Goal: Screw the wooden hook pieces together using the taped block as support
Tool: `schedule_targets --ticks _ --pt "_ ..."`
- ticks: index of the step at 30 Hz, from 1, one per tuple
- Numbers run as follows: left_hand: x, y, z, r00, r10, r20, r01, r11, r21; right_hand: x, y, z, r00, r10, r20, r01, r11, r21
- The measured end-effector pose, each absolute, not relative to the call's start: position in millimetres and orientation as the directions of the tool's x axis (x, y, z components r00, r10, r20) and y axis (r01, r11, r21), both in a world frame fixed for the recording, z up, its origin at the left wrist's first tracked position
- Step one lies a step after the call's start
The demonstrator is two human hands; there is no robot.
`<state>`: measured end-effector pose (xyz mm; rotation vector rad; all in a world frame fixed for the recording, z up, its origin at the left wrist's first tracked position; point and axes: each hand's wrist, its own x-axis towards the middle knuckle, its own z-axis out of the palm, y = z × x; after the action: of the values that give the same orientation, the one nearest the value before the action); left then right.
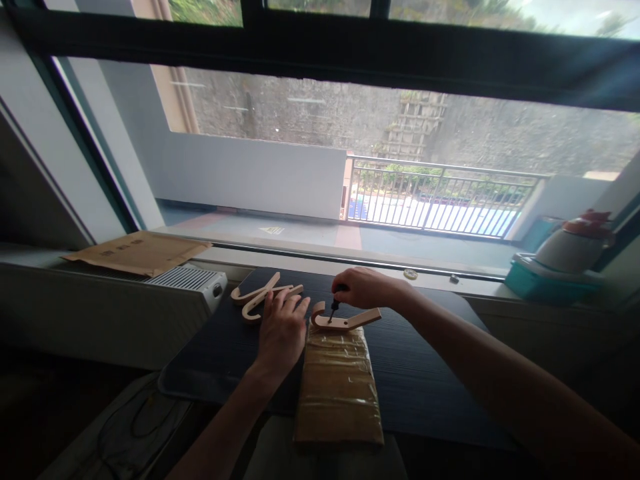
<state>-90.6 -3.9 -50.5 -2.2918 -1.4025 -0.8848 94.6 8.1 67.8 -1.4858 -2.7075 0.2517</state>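
Note:
My right hand [367,287] is closed around the dark handle of a small screwdriver [335,308]. The screwdriver slants down, its tip at a hole in a curved wooden hook [356,323]. That hook lies across the far end of a brown, tape-wrapped cardboard package [340,393]. Just left of the package, my left hand [283,327] rests with its fingers stretched out and slightly apart. Its fingertips lie at the edge of more wooden hooks [255,307], which overlap in a small pile; whether they press on the wood I cannot tell.
A dark tabletop [215,360] carries everything, set against a window sill. On the left, a brown envelope [145,252] lies over a white radiator [185,283]. A tape roll [410,274] sits on the sill, and a teal box [535,280] with a grey container stands right.

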Motion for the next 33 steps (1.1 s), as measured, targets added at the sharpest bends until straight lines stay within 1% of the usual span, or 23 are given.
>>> schedule_targets --ticks 3,6,13,16,21,25,28,33 --pt "-98.9 -3.1 -52.9 0.339 0.688 0.641 0.897 -0.442 0.0 96.3 11.7 73.0 -0.586 0.805 -0.093 0.806 0.567 -0.169" --pt "-102.9 -2.9 -54.5 0.344 0.688 0.639 0.902 -0.432 -0.021 96.9 17.4 72.7 -0.596 0.795 -0.115 0.798 0.571 -0.192" --pt "-101.8 -1.9 -59.7 0.33 0.696 0.638 0.903 -0.43 0.002 93.9 22.4 63.9 -0.552 0.831 -0.075 0.82 0.524 -0.233" --pt "-101.8 -1.9 -60.4 0.326 0.697 0.639 0.901 -0.433 0.012 92.5 20.2 63.3 -0.531 0.844 -0.07 0.833 0.505 -0.227" --pt "-104.1 -1.6 -57.7 0.312 0.723 0.617 0.924 -0.382 -0.019 90.9 16.1 61.7 -0.551 0.834 -0.032 0.823 0.536 -0.19" --pt "-104.5 -0.3 -57.1 0.293 0.736 0.61 0.935 -0.354 -0.021 90.0 13.8 58.9 -0.544 0.839 -0.01 0.822 0.531 -0.207" --pt "-104.8 0.1 -56.7 0.294 0.722 0.626 0.93 -0.368 -0.012 91.4 13.8 59.1 -0.555 0.832 0.008 0.814 0.545 -0.203" --pt "-107.7 -1.2 -47.8 0.292 0.659 0.693 0.921 -0.39 -0.017 95.9 12.6 66.4 -0.583 0.811 -0.049 0.802 0.565 -0.195"
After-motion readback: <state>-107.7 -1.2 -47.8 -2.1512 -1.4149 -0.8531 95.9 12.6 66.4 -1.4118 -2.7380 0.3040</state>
